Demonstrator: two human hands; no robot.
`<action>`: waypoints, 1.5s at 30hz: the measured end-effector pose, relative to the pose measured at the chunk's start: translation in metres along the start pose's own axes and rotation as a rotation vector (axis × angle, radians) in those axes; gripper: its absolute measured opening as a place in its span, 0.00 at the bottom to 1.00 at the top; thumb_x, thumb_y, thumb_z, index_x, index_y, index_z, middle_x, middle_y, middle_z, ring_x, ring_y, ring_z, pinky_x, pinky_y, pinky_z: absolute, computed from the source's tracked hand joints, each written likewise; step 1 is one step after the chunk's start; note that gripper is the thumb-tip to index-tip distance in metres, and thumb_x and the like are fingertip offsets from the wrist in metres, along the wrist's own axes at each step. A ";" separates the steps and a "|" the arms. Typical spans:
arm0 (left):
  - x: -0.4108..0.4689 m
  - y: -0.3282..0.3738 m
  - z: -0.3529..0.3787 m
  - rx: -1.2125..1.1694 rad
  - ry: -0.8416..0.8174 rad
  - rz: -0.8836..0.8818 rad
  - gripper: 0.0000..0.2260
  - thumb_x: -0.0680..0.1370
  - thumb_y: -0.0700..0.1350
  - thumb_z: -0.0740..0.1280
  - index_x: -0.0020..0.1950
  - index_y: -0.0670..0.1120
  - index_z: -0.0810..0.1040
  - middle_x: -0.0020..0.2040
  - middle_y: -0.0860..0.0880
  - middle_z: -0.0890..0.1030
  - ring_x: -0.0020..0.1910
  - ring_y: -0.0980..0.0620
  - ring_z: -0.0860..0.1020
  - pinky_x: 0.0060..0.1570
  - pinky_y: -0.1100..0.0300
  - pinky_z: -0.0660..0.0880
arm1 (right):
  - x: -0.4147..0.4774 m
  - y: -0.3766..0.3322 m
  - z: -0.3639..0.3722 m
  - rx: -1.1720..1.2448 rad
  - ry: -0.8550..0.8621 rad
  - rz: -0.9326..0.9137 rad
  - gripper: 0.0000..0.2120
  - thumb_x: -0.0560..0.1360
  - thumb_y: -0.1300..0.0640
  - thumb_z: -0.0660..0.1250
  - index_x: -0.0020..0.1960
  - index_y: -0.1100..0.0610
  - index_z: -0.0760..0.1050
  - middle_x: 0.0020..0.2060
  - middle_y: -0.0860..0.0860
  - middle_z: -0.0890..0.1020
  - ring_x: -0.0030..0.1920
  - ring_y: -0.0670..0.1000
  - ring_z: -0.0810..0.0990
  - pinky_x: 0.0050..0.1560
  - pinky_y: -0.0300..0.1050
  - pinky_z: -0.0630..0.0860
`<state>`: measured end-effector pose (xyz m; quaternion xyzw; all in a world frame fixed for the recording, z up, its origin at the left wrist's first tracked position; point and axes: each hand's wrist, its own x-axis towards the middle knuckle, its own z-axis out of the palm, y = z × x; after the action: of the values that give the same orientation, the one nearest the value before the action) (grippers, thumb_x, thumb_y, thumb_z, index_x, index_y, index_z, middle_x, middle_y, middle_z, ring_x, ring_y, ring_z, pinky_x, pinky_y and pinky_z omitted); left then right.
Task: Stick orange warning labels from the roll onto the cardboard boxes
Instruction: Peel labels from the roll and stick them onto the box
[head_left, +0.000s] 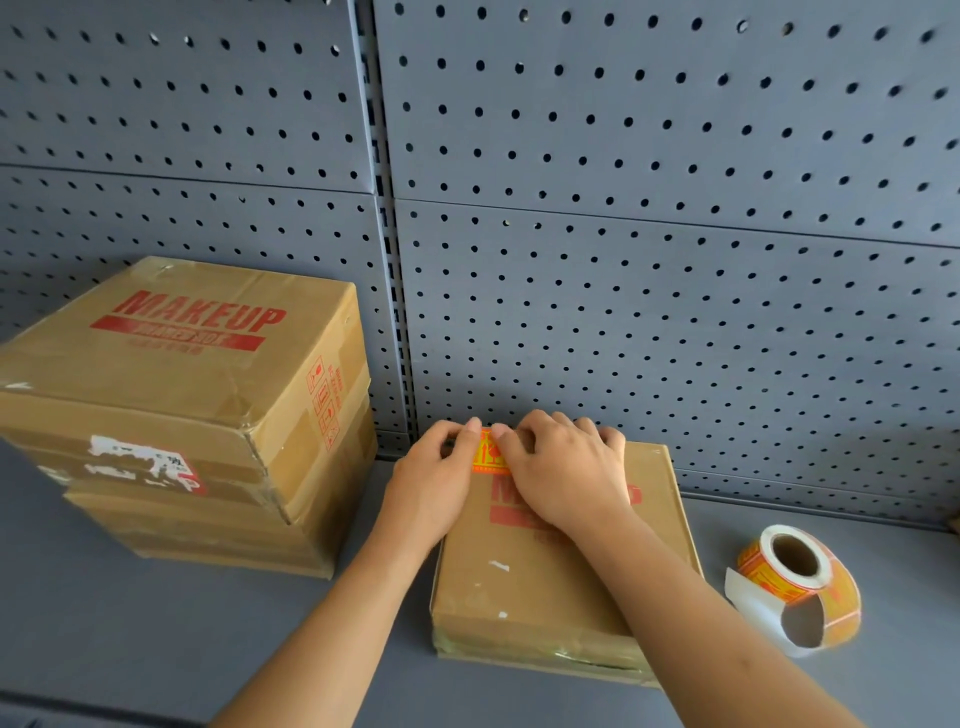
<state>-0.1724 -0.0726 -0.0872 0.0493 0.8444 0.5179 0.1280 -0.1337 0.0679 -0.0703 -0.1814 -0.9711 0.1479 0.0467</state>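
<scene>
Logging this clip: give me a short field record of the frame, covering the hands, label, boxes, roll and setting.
left hand: flat on the far end of the flat box, fingers at the label
right hand: pressing on the same box, fingertips meeting the left hand's
orange label: on the flat box's top, near its far edge, partly covered by both hands
flat box: lying on the grey shelf, centre
stacked boxes: left, top one printed MAKEUP, no orange roll label visible on them
label roll: right of the flat box, loose backing strip curling out
backdrop: grey pegboard
</scene>
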 end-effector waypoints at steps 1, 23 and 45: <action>0.001 0.001 0.000 0.000 0.005 -0.003 0.16 0.79 0.68 0.56 0.51 0.61 0.78 0.48 0.55 0.83 0.52 0.51 0.81 0.57 0.44 0.78 | 0.000 -0.001 0.000 -0.014 0.002 -0.006 0.23 0.81 0.35 0.50 0.56 0.47 0.77 0.53 0.46 0.81 0.59 0.54 0.75 0.65 0.55 0.61; -0.068 0.001 -0.032 -0.205 -0.366 -0.166 0.14 0.79 0.67 0.58 0.57 0.66 0.78 0.50 0.66 0.85 0.53 0.65 0.80 0.62 0.57 0.74 | -0.078 0.106 -0.070 0.616 0.051 0.277 0.18 0.81 0.44 0.63 0.69 0.45 0.70 0.66 0.43 0.74 0.64 0.46 0.73 0.57 0.38 0.70; -0.098 -0.060 -0.003 -0.029 -0.186 0.275 0.45 0.72 0.42 0.79 0.79 0.65 0.56 0.66 0.71 0.75 0.68 0.67 0.74 0.69 0.61 0.71 | -0.155 0.129 -0.016 0.734 -0.030 0.057 0.39 0.73 0.63 0.75 0.75 0.44 0.60 0.56 0.34 0.80 0.61 0.39 0.79 0.60 0.35 0.76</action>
<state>-0.0756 -0.1237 -0.1231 0.2103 0.8067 0.5358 0.1344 0.0562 0.1303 -0.1003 -0.1775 -0.8486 0.4902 0.0901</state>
